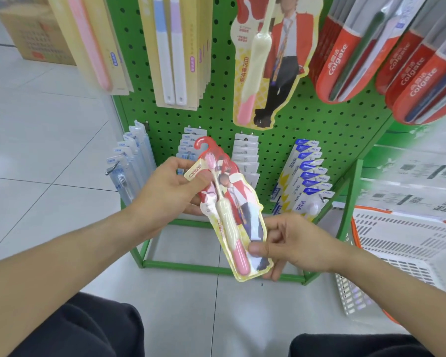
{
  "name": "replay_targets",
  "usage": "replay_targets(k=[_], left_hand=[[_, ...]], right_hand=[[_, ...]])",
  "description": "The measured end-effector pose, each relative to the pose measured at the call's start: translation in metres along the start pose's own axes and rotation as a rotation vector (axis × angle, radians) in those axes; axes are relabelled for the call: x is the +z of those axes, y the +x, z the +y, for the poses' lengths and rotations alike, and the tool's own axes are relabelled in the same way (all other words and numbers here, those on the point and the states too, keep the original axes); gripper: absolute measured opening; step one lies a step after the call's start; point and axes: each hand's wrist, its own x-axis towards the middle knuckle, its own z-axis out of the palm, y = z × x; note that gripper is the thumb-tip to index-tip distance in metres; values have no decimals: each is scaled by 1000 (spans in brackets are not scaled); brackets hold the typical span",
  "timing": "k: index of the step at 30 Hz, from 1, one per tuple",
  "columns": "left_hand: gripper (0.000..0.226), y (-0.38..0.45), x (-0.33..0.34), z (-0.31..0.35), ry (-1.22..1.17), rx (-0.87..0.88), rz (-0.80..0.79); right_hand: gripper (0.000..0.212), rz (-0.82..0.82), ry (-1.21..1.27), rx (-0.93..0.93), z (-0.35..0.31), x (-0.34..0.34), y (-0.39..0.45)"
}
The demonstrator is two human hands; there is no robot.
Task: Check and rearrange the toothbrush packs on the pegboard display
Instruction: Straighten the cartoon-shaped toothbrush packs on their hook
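A toothbrush pack (238, 217) with a red hook top, a cream-and-pink brush and a printed figure in a red jacket is held in front of the green pegboard (307, 119). My left hand (170, 191) grips its upper part near the brush head. My right hand (291, 243) pinches its lower right edge between thumb and fingers. A matching pack (268, 60) hangs on the board above. Cream packs (175, 50) hang upper left, red Colgate packs (386, 55) upper right.
The lower pegs carry rows of clear packs (129, 161), white-topped packs (245, 155) and blue-and-white packs (307, 176). A white slotted basket (397, 253) stands on the floor at right. A cardboard box (34, 32) sits far left. My dark trousers fill the bottom edge.
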Motion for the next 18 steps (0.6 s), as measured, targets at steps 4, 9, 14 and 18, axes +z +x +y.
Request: replay_targets(k=[4, 9, 14, 18], left_hand=[[68, -7, 7, -4, 129, -31, -73], [67, -10, 12, -9, 138, -67, -132], [68, -10, 7, -11, 61, -24, -119], [70, -12, 3, -11, -31, 2, -143]], right_hand=[[18, 100, 22, -67, -6, 3, -1], [11, 298, -231, -254, -4, 9, 2], [22, 151, -90, -357, -10, 18, 2], [45, -38, 224, -242, -8, 11, 1]])
